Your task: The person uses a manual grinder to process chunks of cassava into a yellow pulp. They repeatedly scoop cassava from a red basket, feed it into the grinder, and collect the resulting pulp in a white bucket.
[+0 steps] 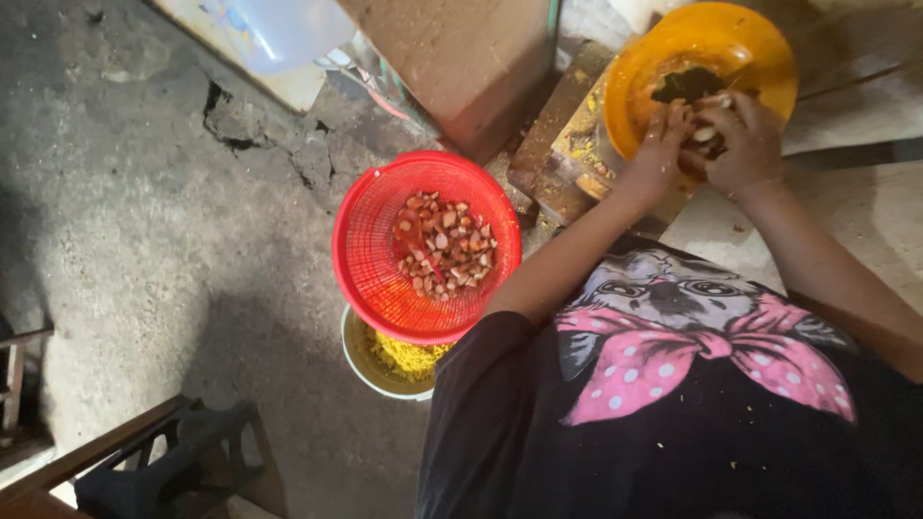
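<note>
Seen from above: both hands close together over an orange bowl [702,53], at the top right. Left hand [663,144] curled, fingers narrow, pressed against the right. Right hand [745,144] closed around a small pale piece [705,134], pinched between the two hands; hard to tell which grips it more. Dark scraps [687,85] lying inside the bowl just above the fingers. Bowl resting on a worn wooden block [567,144] flecked with yellow crumbs.

Left of the arms, a red mesh basket [375,250] holding reddish and pale chopped bits [442,245]. Beneath it, partly covered, a pale-rimmed bowl [361,360] with yellow grains [409,358].

Ground rough grey concrete [144,221], cracked and broken near the top centre. Brown box [461,58] standing beyond the basket, clear plastic jug [279,34] at the top edge. Dark wooden frame [144,461] in the lower left corner. Pale slab [885,221] at the right, under the right forearm. Dim light overall.
</note>
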